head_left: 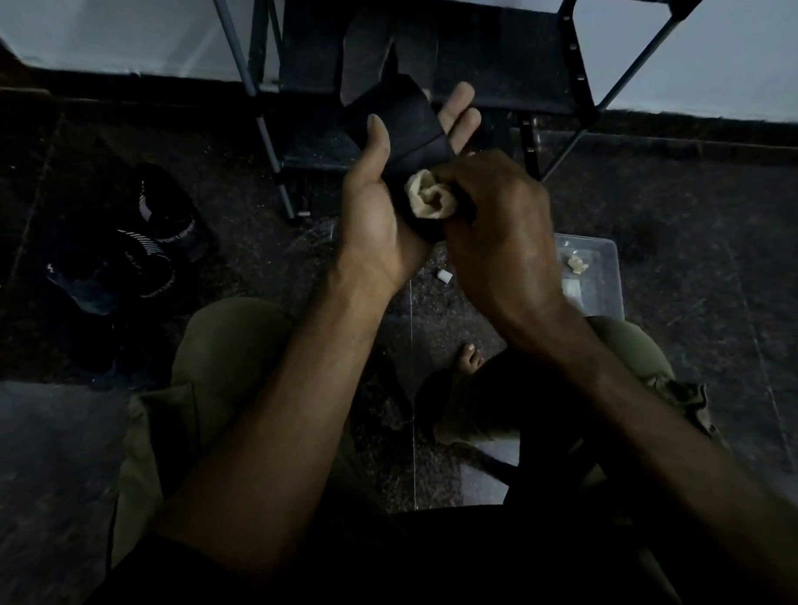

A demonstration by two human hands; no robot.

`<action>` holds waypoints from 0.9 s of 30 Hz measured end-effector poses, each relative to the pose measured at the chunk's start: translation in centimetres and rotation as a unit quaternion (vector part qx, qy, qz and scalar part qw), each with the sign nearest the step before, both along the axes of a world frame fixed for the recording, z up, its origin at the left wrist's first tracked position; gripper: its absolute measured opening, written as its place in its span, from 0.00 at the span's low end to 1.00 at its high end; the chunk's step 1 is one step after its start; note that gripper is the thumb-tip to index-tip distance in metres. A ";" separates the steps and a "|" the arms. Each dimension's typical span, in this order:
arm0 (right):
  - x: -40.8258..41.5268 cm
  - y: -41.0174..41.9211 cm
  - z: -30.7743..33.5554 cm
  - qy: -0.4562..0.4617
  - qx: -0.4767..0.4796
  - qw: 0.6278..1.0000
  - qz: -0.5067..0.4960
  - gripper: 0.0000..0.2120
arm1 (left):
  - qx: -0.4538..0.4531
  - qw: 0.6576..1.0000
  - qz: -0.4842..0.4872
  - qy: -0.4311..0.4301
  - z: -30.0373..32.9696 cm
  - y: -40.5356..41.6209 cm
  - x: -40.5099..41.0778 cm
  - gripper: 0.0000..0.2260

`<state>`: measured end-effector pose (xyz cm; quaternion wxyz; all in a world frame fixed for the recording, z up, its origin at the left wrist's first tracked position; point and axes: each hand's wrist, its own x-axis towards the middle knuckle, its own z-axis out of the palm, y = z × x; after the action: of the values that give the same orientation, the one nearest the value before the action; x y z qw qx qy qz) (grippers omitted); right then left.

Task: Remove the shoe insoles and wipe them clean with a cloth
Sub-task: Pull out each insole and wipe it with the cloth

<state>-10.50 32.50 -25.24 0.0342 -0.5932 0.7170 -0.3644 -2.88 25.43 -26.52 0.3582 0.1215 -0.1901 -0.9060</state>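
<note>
Dim lighting; detail is limited. The person sits over a dark speckled floor point(656, 212), knees in olive trousers point(218, 354) at both sides of the view.

Left hand point(376, 212): holds a dark insole point(395, 121) raised in front of the body. The insole lies across the palm, thumb laid along its near face, fingers point(460, 114) showing straight past its far edge. The grip is a clasp between thumb and fingers.

Right hand point(499, 235): fingers curled around a bunched pale cloth point(432, 199). The cloth is pressed against the lower part of the insole, just beside the left palm. The grip is pressed together on the cloth.

A second dark insole-like piece point(361, 54) stands behind the held one, near a black metal shoe rack point(561, 70); whether it leans on the rack cannot be told.

A pair of dark shoes point(128, 248) lies on the floor to the left, well apart from the hands. A clear plastic box point(607, 290) sits on the floor at right, partly behind the right wrist, with small pale items inside. A small white object point(444, 276) lies on the floor below the hands.
</note>
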 end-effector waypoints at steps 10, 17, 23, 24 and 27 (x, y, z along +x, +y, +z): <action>1.3 0.4 -0.1 0.001 0.005 0.998 0.059 0.08 | -0.013 1.000 0.016 0.001 -0.6 -0.3 0.3 0.26; -1.0 -1.2 0.5 0.032 -0.028 0.999 -0.025 0.10 | -0.020 0.999 0.016 0.035 -0.1 0.2 -0.2 0.27; 1.9 0.5 -0.1 0.005 -0.003 0.999 0.046 0.09 | -0.028 0.999 0.031 0.007 -0.4 0.0 0.2 0.25; 1.6 0.5 0.0 0.011 -0.005 0.999 0.048 0.09 | -0.024 0.999 0.032 0.010 -0.4 0.0 0.2 0.25; -0.4 -0.5 0.3 0.032 -0.027 0.999 -0.003 0.10 | -0.024 0.999 0.035 0.015 -0.6 -0.2 -0.1 0.26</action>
<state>-10.90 31.95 -24.98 -0.0060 -0.6035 0.7093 -0.3643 -2.94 25.25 -27.10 0.3949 0.1059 -0.2022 -0.8899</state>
